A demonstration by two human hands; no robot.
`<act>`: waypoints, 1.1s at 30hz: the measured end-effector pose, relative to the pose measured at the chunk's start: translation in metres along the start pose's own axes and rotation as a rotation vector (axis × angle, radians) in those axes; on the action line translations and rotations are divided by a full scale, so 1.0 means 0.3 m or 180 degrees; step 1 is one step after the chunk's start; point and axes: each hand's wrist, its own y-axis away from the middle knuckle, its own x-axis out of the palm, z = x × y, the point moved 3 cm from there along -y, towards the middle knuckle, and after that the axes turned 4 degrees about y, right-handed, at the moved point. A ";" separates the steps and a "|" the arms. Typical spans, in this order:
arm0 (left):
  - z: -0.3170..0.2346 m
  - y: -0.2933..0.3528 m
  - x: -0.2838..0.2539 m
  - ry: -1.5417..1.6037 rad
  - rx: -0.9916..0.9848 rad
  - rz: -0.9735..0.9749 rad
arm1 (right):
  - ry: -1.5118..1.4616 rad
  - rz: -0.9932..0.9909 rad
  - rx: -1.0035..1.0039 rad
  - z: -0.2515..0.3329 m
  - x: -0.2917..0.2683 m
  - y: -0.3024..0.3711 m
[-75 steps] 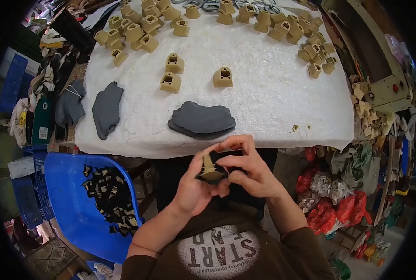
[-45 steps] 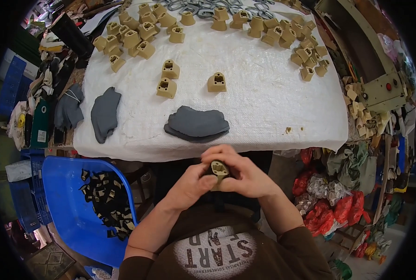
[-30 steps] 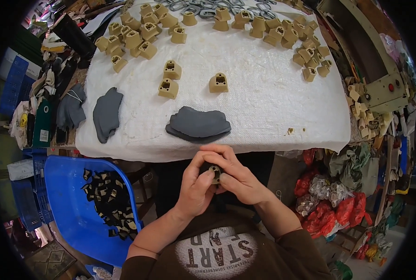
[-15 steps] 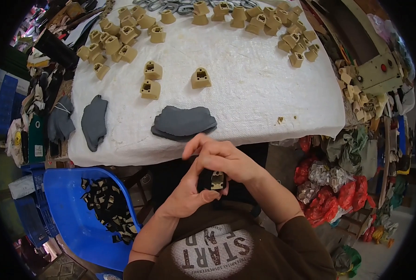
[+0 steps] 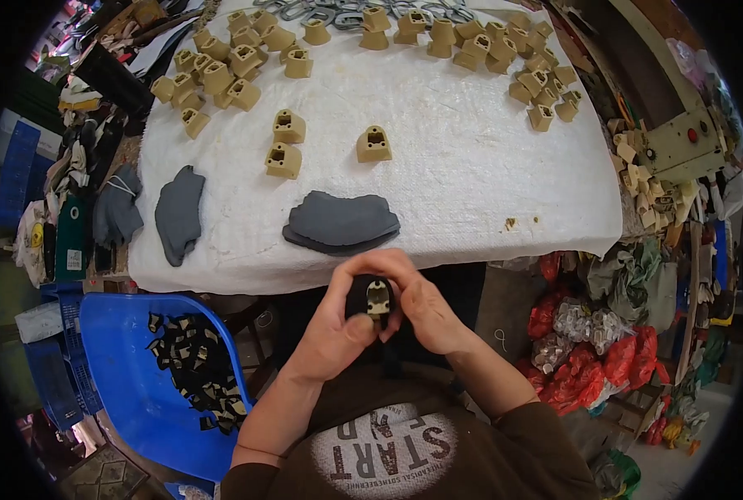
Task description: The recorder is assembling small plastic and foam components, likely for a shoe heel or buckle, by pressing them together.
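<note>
In front of my chest, beyond the printing on my shirt, a shoe heel (image 5: 377,298) with a tan hollow top and dark covering round its sides sits between my hands. My left hand (image 5: 330,333) wraps it, thumb on the near side. Against its right side press the fingers of my right hand (image 5: 428,317), partly hidden. Just past my hands, a stack of dark grey curved pieces (image 5: 342,221) lies at the table's near edge. Bare tan heels stand farther back: one alone (image 5: 375,145), and a pair, the nearer heel (image 5: 283,161) close to the other (image 5: 288,127).
A white-covered table (image 5: 471,192) carries many more tan heels (image 5: 217,77) and metal rings (image 5: 321,12) at the back. More grey pieces (image 5: 180,217) lie left. A blue tub (image 5: 117,367) at lower left holds dark-covered heels (image 5: 192,362). Red bags (image 5: 575,375) sit at right.
My right hand has come down from above the heel to its right side. My left fingers now arch over its far side. The view has shifted slightly, moving the table rightward in the picture.
</note>
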 end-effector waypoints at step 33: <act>-0.023 0.038 -0.025 -0.1769 -0.0384 0.0206 | 0.0308 0.0687 -0.0353 0.018 -0.051 -0.080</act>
